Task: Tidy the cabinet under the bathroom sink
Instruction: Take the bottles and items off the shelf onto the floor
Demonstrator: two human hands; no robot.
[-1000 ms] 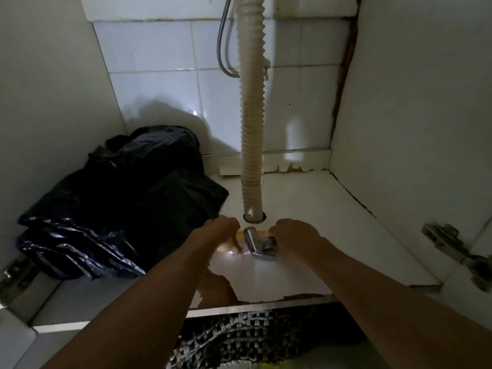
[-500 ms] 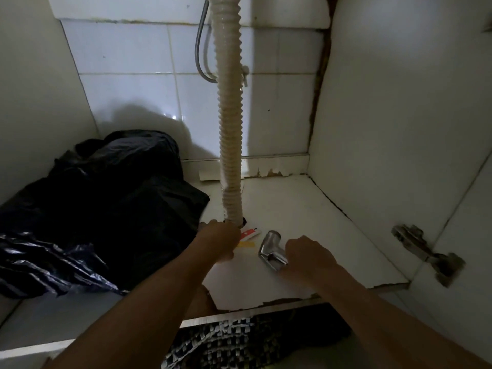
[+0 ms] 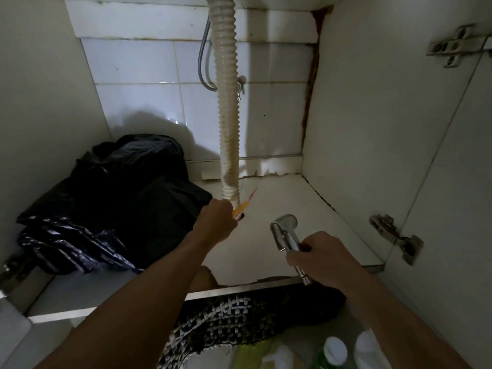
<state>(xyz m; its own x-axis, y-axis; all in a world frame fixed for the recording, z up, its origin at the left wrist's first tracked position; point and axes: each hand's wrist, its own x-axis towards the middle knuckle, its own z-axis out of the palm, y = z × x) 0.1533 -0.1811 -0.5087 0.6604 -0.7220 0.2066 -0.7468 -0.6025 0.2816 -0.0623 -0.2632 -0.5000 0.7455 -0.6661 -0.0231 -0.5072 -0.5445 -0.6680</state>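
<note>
I look into the open cabinet under the sink. My right hand point(image 3: 320, 258) grips a chrome sprayer head point(image 3: 285, 233) by its handle and holds it above the white cabinet floor point(image 3: 282, 203). My left hand point(image 3: 215, 223) grips a small yellow and red packet point(image 3: 243, 205) right beside the lower end of the ribbed white drain hose point(image 3: 226, 102). A crumpled black plastic bag point(image 3: 111, 206) fills the left half of the cabinet floor.
White tiles form the back wall, with a thin grey hose point(image 3: 203, 65) behind the drain hose. Door hinges point(image 3: 396, 238) stick out on the right panel. Bottles with white caps point(image 3: 332, 351) and a woven mat point(image 3: 239, 312) lie on the ground in front.
Both hands have lifted off the cabinet floor: the right one raised the sprayer head, the left one picked up the small packet. My view has tilted upward.
</note>
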